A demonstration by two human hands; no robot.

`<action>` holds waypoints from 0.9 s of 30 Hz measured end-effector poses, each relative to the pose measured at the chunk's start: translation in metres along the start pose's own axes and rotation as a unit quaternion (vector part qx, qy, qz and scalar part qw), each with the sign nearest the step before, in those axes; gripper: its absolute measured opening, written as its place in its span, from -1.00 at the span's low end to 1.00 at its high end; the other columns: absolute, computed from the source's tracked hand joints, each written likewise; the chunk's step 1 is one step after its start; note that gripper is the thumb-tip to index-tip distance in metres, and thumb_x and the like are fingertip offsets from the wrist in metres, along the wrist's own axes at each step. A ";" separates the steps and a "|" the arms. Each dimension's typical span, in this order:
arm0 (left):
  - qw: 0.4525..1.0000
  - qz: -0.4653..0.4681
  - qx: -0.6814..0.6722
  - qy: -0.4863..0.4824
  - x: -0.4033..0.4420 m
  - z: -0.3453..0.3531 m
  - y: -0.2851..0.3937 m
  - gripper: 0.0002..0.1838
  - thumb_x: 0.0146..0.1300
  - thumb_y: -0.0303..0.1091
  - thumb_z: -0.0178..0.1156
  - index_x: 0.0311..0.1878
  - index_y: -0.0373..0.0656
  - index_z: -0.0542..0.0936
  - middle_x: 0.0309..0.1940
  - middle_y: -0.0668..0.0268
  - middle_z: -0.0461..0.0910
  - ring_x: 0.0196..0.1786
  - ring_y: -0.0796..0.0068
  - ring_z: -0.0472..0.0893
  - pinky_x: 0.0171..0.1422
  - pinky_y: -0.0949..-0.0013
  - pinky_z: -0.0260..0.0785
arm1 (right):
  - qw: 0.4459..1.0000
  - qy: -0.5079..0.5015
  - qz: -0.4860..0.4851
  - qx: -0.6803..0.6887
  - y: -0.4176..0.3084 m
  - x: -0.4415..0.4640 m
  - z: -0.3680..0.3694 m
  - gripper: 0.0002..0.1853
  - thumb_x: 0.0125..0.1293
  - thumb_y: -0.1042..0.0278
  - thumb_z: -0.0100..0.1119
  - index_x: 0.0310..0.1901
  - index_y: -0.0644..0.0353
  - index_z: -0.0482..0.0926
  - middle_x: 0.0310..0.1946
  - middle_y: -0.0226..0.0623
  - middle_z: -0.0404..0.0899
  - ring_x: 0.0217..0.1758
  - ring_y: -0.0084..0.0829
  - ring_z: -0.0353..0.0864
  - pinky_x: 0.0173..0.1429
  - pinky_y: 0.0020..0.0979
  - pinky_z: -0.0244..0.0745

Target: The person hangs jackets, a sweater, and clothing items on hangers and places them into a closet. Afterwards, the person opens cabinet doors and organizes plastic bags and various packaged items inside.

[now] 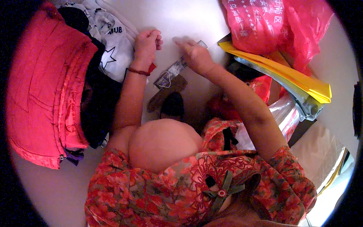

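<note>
My left hand [146, 46], with a dark red bracelet at the wrist, is raised beside a white printed garment [113, 47]. Its fingers are curled closed, and anything inside them is hidden. Across from it, my right hand [196, 56] has its fingers stretched out toward the left, slightly blurred. Under or just behind that hand runs a narrow greyish, see-through strip [174, 70], with a pale loop near its lower end. Whether the hand touches the strip, I cannot tell. Below the strip are a brown flat item [155, 101] and a dark rounded shape [174, 104].
A red padded garment [49, 83] and black cloth [100, 108] are heaped at the left. To the right are a pink-red plastic bag [261, 26], a yellow folded bag [280, 70], clear plastic [281, 109] and a beige package [319, 151]. The white surface [181, 19] extends behind my hands.
</note>
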State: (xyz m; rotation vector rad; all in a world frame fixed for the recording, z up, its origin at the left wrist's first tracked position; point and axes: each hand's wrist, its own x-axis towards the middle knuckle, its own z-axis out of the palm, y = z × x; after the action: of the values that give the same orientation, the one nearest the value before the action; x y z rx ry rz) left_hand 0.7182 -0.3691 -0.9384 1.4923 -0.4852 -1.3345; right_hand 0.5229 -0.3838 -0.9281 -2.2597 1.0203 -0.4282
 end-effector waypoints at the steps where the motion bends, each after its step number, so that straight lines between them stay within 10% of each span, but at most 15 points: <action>1: 1.000 0.000 0.001 -0.001 -0.001 0.001 0.001 -0.90 0.26 -0.41 0.11 -0.29 -0.23 0.55 -0.54 0.36 0.50 -0.55 0.55 0.50 -0.53 0.46 0.36 | 0.997 -0.040 0.000 -0.065 -0.004 0.002 0.002 -0.46 0.15 0.47 0.04 0.22 -0.05 0.35 -0.12 -0.06 0.52 -0.21 -0.02 0.59 -0.16 -0.15 0.54; 27: 0.999 0.000 0.013 0.030 0.004 -0.001 -0.007 -0.85 0.27 -0.35 0.13 -0.24 -0.24 0.56 -0.47 0.36 0.53 -0.47 0.53 0.53 -0.41 0.48 0.43 | 0.972 -0.129 0.052 -0.190 -0.026 0.016 0.016 -0.33 0.14 0.38 0.04 0.35 -0.11 0.19 -0.14 -0.13 0.46 -0.22 -0.08 0.59 -0.20 -0.15 0.56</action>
State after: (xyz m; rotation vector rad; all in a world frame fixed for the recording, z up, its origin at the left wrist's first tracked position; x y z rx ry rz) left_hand 0.7187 -0.3693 -0.9466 1.5499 -0.4648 -1.2841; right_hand 0.5561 -0.3767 -0.9227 -2.4939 1.1506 0.1175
